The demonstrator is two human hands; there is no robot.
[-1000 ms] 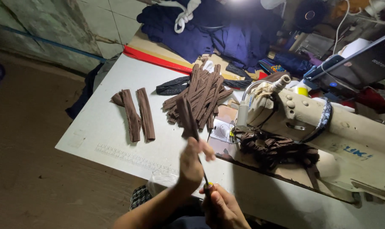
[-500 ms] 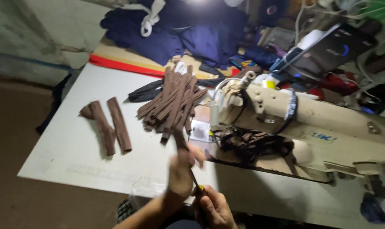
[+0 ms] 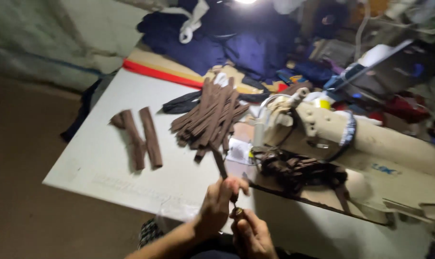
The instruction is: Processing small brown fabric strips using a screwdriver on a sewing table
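- Left hand [image 3: 216,204] pinches the lower end of a brown fabric strip [image 3: 219,163]; strip sticks up and away from the hands, over the near edge of the white desk [image 3: 97,168].
- Right hand [image 3: 251,235] sits just below and beside the left, fingers curled shut around a small dark tool or the strip's end; too blurred to tell which.
- Judgement: work is at the strip's lower tip, so keep both hands close together w/ the strip taut between them and no twist.
- Grip near the tip, not mid-strip, else the end flops.
- Stack of like brown strips [image 3: 210,120] lies farther back on the desk; two more strips [image 3: 141,139] lie apart to the left. Keep the held one clear of both.
- Sewing machine [image 3: 342,139] stands to the right w/ a dark fabric bundle [image 3: 299,168] at its base; avoid snagging there.
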